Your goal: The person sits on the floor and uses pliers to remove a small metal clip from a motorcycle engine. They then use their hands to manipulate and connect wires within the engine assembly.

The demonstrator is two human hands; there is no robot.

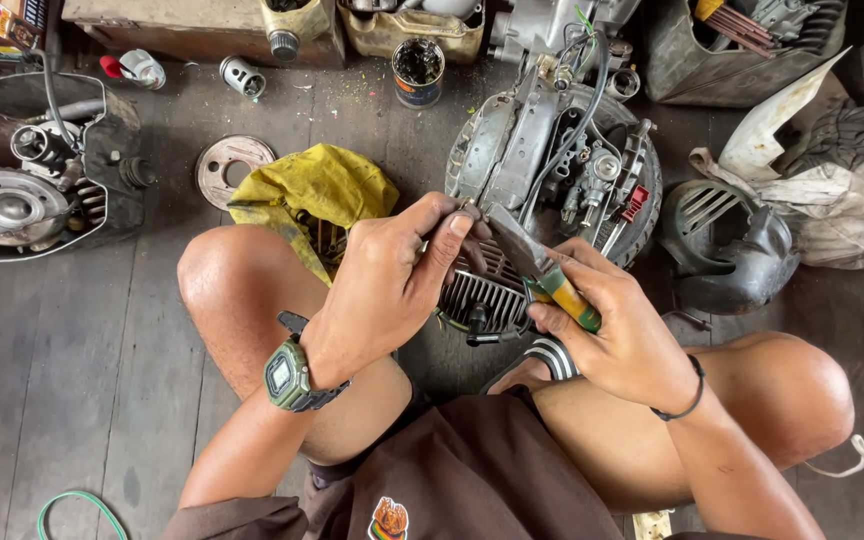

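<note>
Sat on the plank floor (72,380), over its middle. Pinched a small part (469,207) in the closed left hand (392,275), between thumb and fingertips. Wrapped the right hand (622,335) tight round a green-and-yellow-handled tool (542,270), its tip at the part, just above the finned cylinder (482,295) and in front of the engine (552,160). Seemed to be mid-way through working the part; called next for a steady pinch and careful pressure.
</note>
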